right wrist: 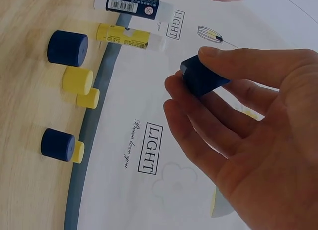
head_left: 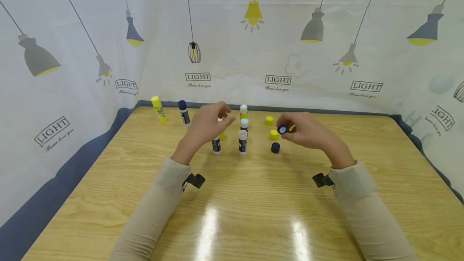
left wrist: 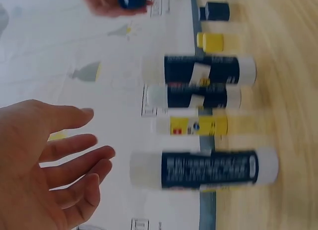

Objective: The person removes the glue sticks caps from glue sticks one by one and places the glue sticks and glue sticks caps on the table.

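Observation:
My right hand [head_left: 305, 130] pinches a dark blue cap [right wrist: 202, 77] between thumb and fingers, above the table near the loose caps. In the head view the hollow side of that cap faces me. My left hand [head_left: 206, 123] hovers over the uncapped glue sticks, fingers loosely bent and holding nothing. Below it stands a navy glue stick [head_left: 216, 146] with a white top, and a yellow one is partly hidden behind the hand. To its right, more uncapped sticks stand in a row, with a navy glue stick [head_left: 243, 143] in front and a yellow glue stick [left wrist: 198, 125] among them.
Loose caps stand right of the sticks: a dark blue cap [head_left: 275, 148], a yellow cap [head_left: 273, 134] and others. At the back left are a yellow capped glue stick [head_left: 158, 110] and a blue-capped one [head_left: 184, 113]. A printed curtain [head_left: 224, 88] borders the wooden table [head_left: 253, 204].

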Action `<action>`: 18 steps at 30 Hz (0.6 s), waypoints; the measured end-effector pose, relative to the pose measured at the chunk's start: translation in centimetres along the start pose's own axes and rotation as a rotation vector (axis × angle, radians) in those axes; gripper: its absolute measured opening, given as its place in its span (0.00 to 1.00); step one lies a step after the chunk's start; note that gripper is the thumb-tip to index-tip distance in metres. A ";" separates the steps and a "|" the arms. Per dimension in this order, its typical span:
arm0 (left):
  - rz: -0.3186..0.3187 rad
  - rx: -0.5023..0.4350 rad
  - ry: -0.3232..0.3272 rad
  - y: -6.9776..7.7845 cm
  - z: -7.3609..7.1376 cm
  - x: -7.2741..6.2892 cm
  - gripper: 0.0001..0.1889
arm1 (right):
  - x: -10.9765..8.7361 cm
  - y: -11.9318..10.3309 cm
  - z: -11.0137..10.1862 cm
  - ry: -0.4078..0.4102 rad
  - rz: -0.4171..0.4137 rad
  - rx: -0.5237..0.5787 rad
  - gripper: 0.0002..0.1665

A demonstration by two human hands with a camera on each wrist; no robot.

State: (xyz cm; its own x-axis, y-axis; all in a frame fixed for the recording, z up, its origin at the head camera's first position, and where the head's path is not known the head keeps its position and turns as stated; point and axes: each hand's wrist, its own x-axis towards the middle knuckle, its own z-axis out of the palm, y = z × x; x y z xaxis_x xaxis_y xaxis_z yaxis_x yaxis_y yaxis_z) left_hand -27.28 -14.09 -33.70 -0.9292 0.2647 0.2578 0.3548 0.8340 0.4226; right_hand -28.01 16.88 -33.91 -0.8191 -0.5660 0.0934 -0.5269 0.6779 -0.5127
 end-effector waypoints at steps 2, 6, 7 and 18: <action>-0.030 -0.033 0.077 -0.9 -0.5 0.2 0.16 | -0.2 0.2 -0.4 -0.002 0.010 0.008 0.14; -0.136 -0.154 0.296 -3.6 -1.0 0.8 0.16 | -0.6 0.8 -1.2 -0.006 0.044 0.033 0.15; -0.169 -0.181 0.361 -4.3 -1.0 0.9 0.17 | -0.7 1.0 -1.4 -0.004 0.048 0.039 0.15; -0.560 -0.319 0.616 -10.4 -1.5 0.3 0.32 | -1.1 3.7 -2.0 -0.075 0.098 0.001 0.16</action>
State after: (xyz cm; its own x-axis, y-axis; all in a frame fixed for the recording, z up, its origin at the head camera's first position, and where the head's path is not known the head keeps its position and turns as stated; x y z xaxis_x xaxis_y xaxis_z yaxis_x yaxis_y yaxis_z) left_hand -31.10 -23.46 -36.71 -0.7873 -0.5250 0.3232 -0.0376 0.5642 0.8248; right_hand -29.55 20.91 -34.18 -0.8475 -0.5304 -0.0209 -0.4450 0.7314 -0.5168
